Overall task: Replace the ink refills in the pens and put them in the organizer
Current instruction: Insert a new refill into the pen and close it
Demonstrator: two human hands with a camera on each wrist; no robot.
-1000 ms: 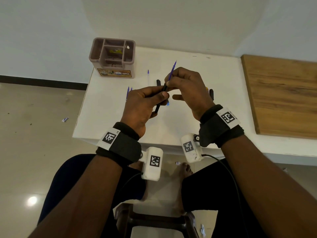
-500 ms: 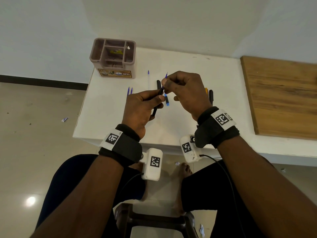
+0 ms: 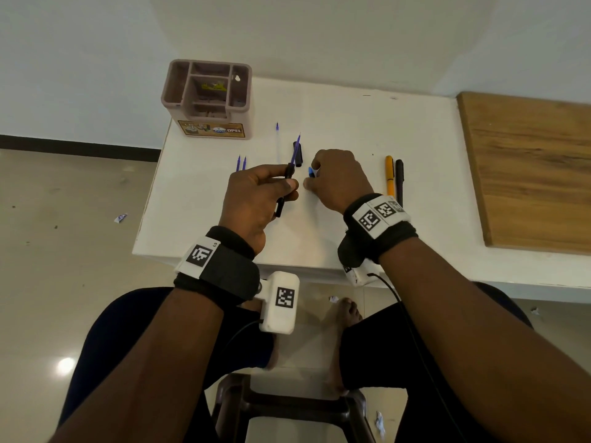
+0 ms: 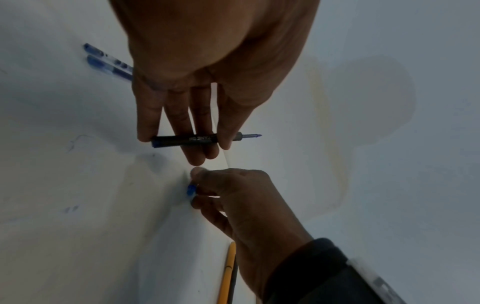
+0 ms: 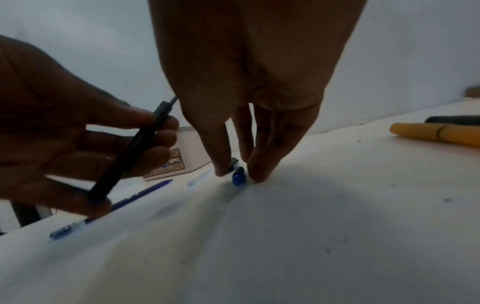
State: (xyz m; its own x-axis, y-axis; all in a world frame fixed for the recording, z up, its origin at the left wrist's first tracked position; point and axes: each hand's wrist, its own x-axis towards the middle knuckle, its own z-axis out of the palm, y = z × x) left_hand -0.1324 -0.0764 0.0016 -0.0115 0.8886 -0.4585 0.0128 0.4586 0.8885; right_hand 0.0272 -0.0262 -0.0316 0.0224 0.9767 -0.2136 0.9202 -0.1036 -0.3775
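My left hand grips a black pen barrel slanted above the white table. A purple-blue refill sticks out of the barrel's far end. The wrist views show the barrel held between thumb and fingers. My right hand is down on the table, and its thumb and fingertips pinch a small blue pen piece. A black cap lies just beyond. The pink organizer stands at the far left corner.
Two blue refills and a clear one lie left of my hands. A yellow pen and a black pen lie to the right. A wooden board covers the table's right side. The near edge is by my wrists.
My right hand let go of the refill after working it into the barrel, then dropped to the table onto the blue piece. The left hand kept hold of the barrel.
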